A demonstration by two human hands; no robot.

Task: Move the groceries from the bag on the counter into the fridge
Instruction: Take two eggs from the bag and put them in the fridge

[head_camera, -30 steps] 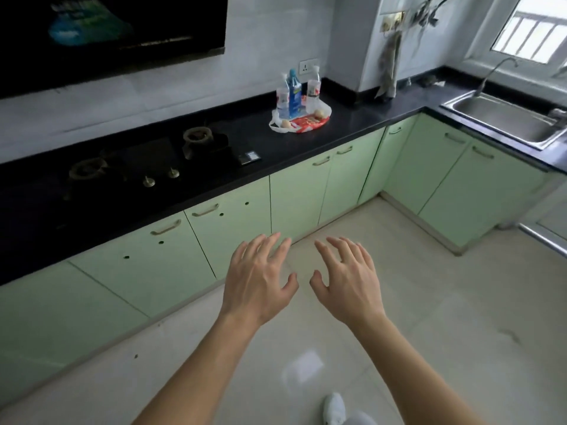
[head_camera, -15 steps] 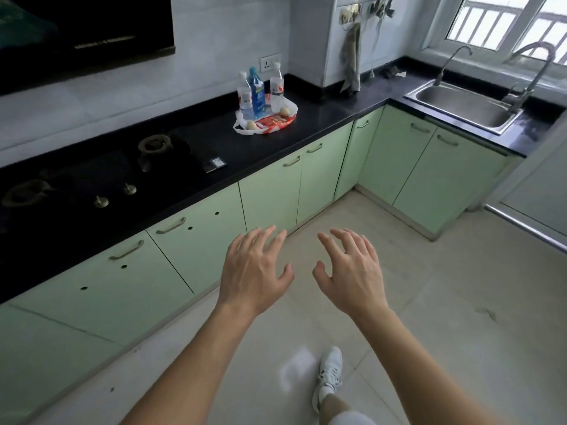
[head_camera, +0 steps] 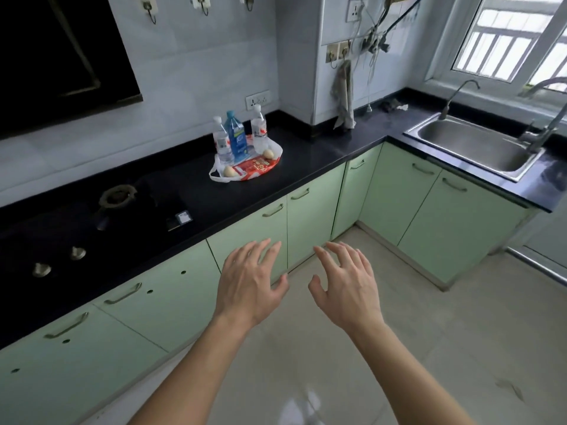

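Observation:
A white plastic bag (head_camera: 216, 176) lies flattened on the black counter (head_camera: 310, 156). On it stand two clear water bottles (head_camera: 222, 142) (head_camera: 258, 128) and a blue bottle (head_camera: 236, 136). A red packet (head_camera: 256, 167) and two eggs (head_camera: 229, 171) (head_camera: 268, 153) lie in front of them. My left hand (head_camera: 250, 283) and my right hand (head_camera: 346, 282) hover side by side over the floor, well short of the counter, palms down, fingers spread, holding nothing. No fridge is in view.
A gas hob (head_camera: 76, 228) fills the counter's left part, under a dark hood (head_camera: 61, 53). Green cabinet doors (head_camera: 310, 228) run below and turn the corner to a steel sink (head_camera: 472, 145) with taps under the window. A cloth (head_camera: 345, 96) hangs on the wall.
The view has swung up and nearer to the counter, so the bag and bottles look larger. Both hands stay open and side by side in front of me.

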